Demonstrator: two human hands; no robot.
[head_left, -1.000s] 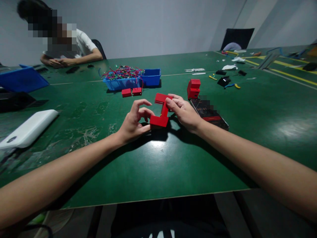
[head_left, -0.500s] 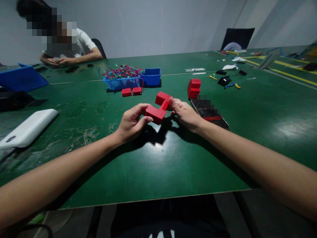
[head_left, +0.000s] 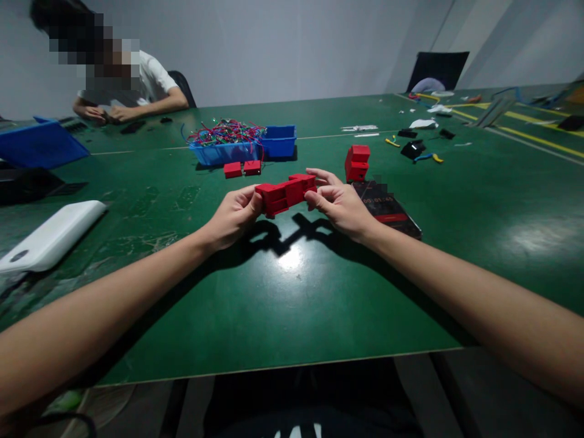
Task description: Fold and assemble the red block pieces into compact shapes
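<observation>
A red plastic block piece (head_left: 286,193) is held a little above the green table (head_left: 292,292), lying nearly level. My left hand (head_left: 232,214) grips its left end and my right hand (head_left: 338,205) grips its right end. Another red block stack (head_left: 356,162) stands just beyond my right hand. Two small red blocks (head_left: 242,168) lie in front of a blue bin (head_left: 278,142).
The blue bin holds a tangle of coloured wires (head_left: 225,132). A dark phone (head_left: 387,208) lies by my right wrist. A white flat case (head_left: 50,236) rests at the left. A blue lid (head_left: 40,145) and a seated person (head_left: 123,85) are at the far left.
The red piece was upright on the table, folded in a Z shape; both hands lifted it and swung it out until it lies almost straight and level.
</observation>
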